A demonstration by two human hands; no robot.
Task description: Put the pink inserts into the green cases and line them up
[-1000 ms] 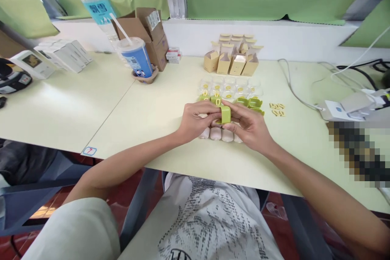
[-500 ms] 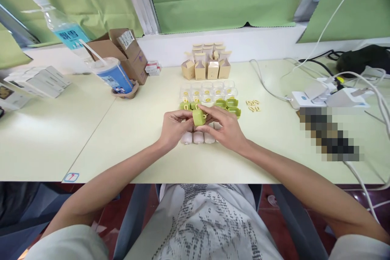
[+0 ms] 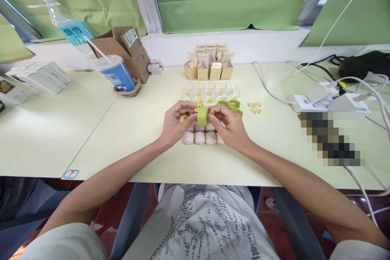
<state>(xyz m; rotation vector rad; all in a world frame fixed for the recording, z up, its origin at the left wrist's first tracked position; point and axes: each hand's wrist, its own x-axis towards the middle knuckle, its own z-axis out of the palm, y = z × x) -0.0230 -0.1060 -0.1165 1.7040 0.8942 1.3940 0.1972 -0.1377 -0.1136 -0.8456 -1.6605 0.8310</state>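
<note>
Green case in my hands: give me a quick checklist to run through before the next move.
1. Grip: the green case is pinched between the left hand and the right hand, above the table: ok.
2. Case fully closed: cannot tell, fingers cover its edges.
3. Pale pieces lie in rows on the table under the hands: ok.
4. Open green cases sit just behind the right hand: ok.
5. Small yellow parts lie loose to the right, apart from the hands: ok.
6. Drink cup stands upright, well to the left of the hands: ok.
</note>
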